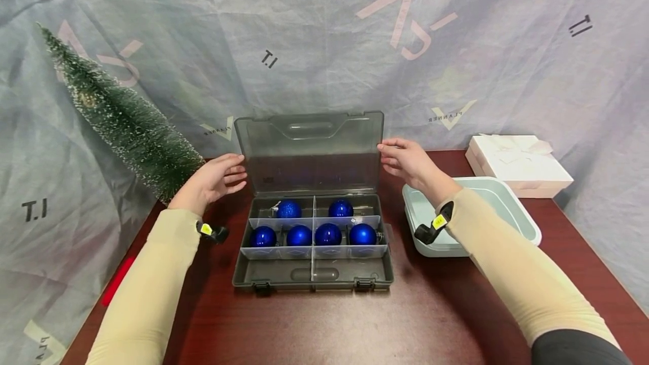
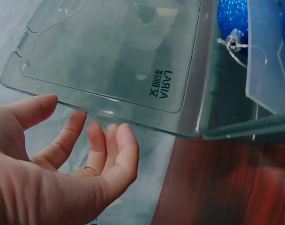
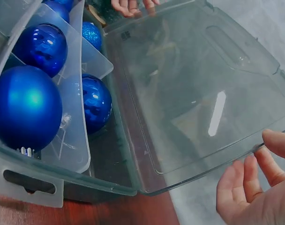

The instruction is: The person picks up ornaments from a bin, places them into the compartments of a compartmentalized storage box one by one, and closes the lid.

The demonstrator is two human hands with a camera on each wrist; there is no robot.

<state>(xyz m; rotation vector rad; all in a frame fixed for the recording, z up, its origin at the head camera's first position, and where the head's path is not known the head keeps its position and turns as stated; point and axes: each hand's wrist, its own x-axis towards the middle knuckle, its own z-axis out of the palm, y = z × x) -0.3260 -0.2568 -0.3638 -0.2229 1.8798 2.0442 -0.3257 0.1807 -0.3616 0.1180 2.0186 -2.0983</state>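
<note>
A grey see-through plastic storage box (image 1: 349, 285) lies open on the table, its lid (image 1: 314, 170) standing up at the back. Inside, blue Christmas balls (image 1: 363, 235) sit in the back and middle rows; one glittery ball (image 1: 289, 209) has a silver string. The front row holds no balls. At the lid's left edge, my left hand (image 1: 218, 178) has thumb and index fingertip on the rim, other fingers loosely bent. My right hand (image 1: 405, 162) pinches the right edge between thumb and index finger, clearest in the right wrist view.
A frosted artificial Christmas tree (image 1: 127, 123) leans at the left. On the right is a pale green tray (image 1: 524, 224), partly under my right forearm. Behind it stands a white gift box (image 1: 529, 165) with a bow. Something red (image 1: 119, 280) shows beside my left sleeve.
</note>
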